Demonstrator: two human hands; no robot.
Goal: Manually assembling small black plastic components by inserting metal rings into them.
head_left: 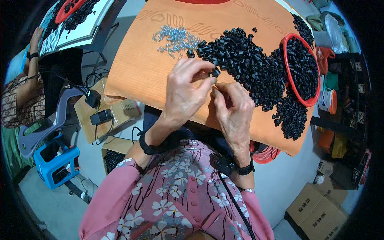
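Observation:
Above the near part of the orange-covered table (144, 76), my left hand (183, 91) pinches a small black plastic piece (216, 72) between thumb and fingertips. Close beside it, my right hand (237, 106) has thumb and index finger pressed together; what they hold, if anything, is too small to make out. Beyond my hands lies a big heap of short black plastic tubes (244, 56). Left of that heap, small metal coil springs (176, 39) are spread in a loose pile. Thinner black parts (291, 120) form another pile near the right corner.
A red-rimmed basket (287, 66) full of black parts stands on the table's right side. On the floor are a blue plastic stool (56, 160), a cardboard box (88, 106) with cables, and cartons (316, 208). Another person's arm (30, 80) reaches to a table at the far left.

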